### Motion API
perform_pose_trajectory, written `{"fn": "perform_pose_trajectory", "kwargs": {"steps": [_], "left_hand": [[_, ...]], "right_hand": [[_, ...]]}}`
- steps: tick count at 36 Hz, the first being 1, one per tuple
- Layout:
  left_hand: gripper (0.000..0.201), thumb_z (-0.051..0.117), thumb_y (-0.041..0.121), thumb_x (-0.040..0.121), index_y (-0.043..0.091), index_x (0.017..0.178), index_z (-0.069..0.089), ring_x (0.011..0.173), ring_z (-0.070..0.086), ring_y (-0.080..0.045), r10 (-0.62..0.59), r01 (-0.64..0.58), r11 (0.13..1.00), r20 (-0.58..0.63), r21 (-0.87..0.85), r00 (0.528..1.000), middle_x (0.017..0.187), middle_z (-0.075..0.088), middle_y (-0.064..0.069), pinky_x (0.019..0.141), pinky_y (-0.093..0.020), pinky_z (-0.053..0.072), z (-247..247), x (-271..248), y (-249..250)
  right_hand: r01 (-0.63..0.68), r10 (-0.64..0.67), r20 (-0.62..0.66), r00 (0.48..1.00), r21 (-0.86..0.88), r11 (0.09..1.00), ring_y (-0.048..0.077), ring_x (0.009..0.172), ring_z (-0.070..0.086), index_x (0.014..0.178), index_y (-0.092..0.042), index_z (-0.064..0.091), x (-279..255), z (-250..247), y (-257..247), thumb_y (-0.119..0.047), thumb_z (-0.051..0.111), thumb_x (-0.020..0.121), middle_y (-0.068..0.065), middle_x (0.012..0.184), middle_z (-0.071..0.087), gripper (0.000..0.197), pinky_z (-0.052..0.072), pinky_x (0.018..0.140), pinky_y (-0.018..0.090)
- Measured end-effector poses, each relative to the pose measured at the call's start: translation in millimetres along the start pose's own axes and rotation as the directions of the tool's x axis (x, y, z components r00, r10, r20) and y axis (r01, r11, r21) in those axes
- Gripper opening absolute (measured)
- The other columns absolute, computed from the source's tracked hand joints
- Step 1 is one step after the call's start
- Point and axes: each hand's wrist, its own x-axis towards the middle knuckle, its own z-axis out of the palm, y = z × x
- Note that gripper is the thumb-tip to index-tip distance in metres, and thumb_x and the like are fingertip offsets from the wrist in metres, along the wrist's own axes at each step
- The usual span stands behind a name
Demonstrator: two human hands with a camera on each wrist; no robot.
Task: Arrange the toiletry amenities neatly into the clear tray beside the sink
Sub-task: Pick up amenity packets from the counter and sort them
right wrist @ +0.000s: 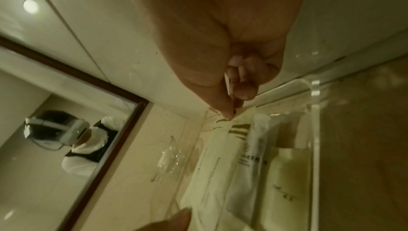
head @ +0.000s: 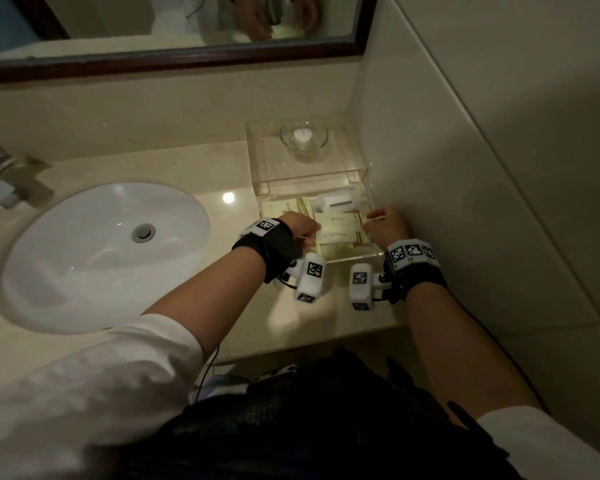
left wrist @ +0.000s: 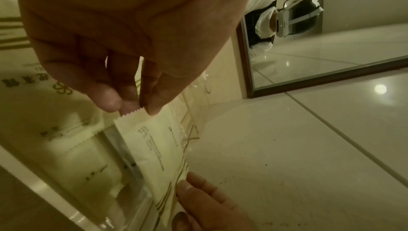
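- The person stands at the counter [head: 194, 168] with both hands reaching into the clear tray [head: 347, 258], which sits in the corner beside the white sink [head: 84, 237] and against the tiled wall [head: 465, 168].
- The left hand [head: 300, 225] pinches one serrated end of a pale sachet [left wrist: 154, 140] between thumb and fingertips [left wrist: 108, 98], the other fingers curled in close.
- The right hand [head: 388, 226] pinches the opposite end of the same sachet between thumb and forefinger, its remaining fingers tucked tightly into the palm.
- The sachet stretches between the two hands, over the tray's front section.
- Under and beside it, more cream packets [head: 340, 233] with printed text and olive stripes already lie flat inside the tray, overlapping one another.
- Farther back in the tray lie a few small white items [head: 340, 199], too indistinct to identify.
- A small glass dish [head: 303, 135] with something white in it stands on the tray's raised clear shelf at the back.
- A chrome tap [head: 0, 178] is at the far left, and a dark-framed mirror [head: 187, 60] runs along the wall above.
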Motion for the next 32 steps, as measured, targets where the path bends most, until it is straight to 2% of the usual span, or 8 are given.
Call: {"fn": "perform_pose_trajectory", "kwargs": {"steps": [1,4,8,13,18,24,28,32], "left_hand": [[0.02,0.057,0.007,0.092,0.005,0.072,0.053,0.053,0.046,-0.016,-0.013,0.013,1.0,0.01,-0.004,1.0,0.067,0.051,-0.007,0.058,-0.027,0.046,1,1,-1],[0.026,0.055,0.009,0.094,0.007,0.068,0.049,0.05,0.039,-0.014,-0.032,0.032,0.999,0.013,0.031,0.999,0.061,0.046,-0.005,0.045,-0.021,0.037,6,2,-4],[0.023,0.058,0.011,0.092,0.005,0.07,0.054,0.051,0.042,-0.014,-0.013,0.014,0.995,-0.018,0.094,1.0,0.064,0.052,-0.006,0.054,-0.026,0.039,11,10,-7],[0.027,0.061,0.015,0.091,0.006,0.066,0.058,0.052,0.043,-0.014,0.049,-0.039,0.958,-0.027,0.285,0.998,0.066,0.058,-0.004,0.053,-0.024,0.04,15,13,-4],[0.03,0.063,0.02,0.09,0.01,0.061,0.062,0.052,0.043,-0.015,0.063,-0.043,0.9,-0.032,0.433,0.998,0.056,0.057,-0.001,0.061,-0.027,0.041,17,20,-2],[0.02,0.066,0.021,0.087,0.01,0.07,0.068,0.061,0.051,-0.016,0.102,-0.059,0.862,-0.057,0.504,0.993,0.066,0.061,-0.001,0.079,-0.031,0.049,19,27,0],[0.021,0.073,0.023,0.08,0.005,0.089,0.075,0.073,0.06,-0.021,0.118,-0.062,0.84,-0.071,0.539,0.99,0.08,0.071,-0.007,0.09,-0.035,0.053,20,29,-1],[0.026,0.076,0.025,0.077,0.005,0.095,0.075,0.079,0.065,-0.021,0.15,-0.077,0.825,-0.086,0.56,0.985,0.094,0.075,-0.009,0.09,-0.041,0.056,22,31,-1]], "right_hand": [[0.018,-0.018,-0.009,1.0,-0.038,0.999,0.028,0.098,0.063,0.102,-0.016,0.06,0,0,1,-0.007,0.059,0.084,0.009,0.109,0.065,0.02,0.055,0.086,0.039],[0.072,-0.076,-0.025,0.997,-0.142,0.987,0.028,0.098,0.061,0.106,-0.013,0.058,-1,0,5,-0.006,0.052,0.086,0.011,0.109,0.063,0.022,0.052,0.078,0.034],[0.127,-0.133,-0.006,0.991,-0.264,0.956,0.024,0.087,0.055,0.11,-0.009,0.054,-1,1,6,-0.002,0.042,0.09,0.014,0.109,0.062,0.024,0.04,0.069,0.026],[0.138,-0.149,-0.005,0.989,-0.349,0.927,0.023,0.084,0.053,0.111,-0.008,0.05,3,3,9,0.001,0.044,0.09,0.014,0.108,0.062,0.024,0.041,0.071,0.028],[0.119,-0.122,0.019,0.992,-0.401,0.908,0.033,0.104,0.06,0.121,-0.004,0.045,3,7,11,0.001,0.049,0.089,0.017,0.117,0.059,0.032,0.051,0.085,0.038],[0.16,-0.188,-0.013,0.982,-0.467,0.87,0.036,0.103,0.061,0.119,-0.002,0.044,5,14,21,-0.003,0.05,0.089,0.019,0.116,0.06,0.03,0.054,0.083,0.042],[0.184,-0.213,-0.001,0.977,-0.498,0.848,0.037,0.104,0.06,0.119,-0.002,0.043,5,16,25,-0.004,0.049,0.09,0.02,0.118,0.058,0.03,0.053,0.084,0.042],[0.186,-0.232,-0.02,0.973,-0.532,0.826,0.04,0.108,0.058,0.122,0.0,0.042,7,17,26,-0.001,0.045,0.09,0.022,0.12,0.057,0.032,0.05,0.086,0.043]]}}
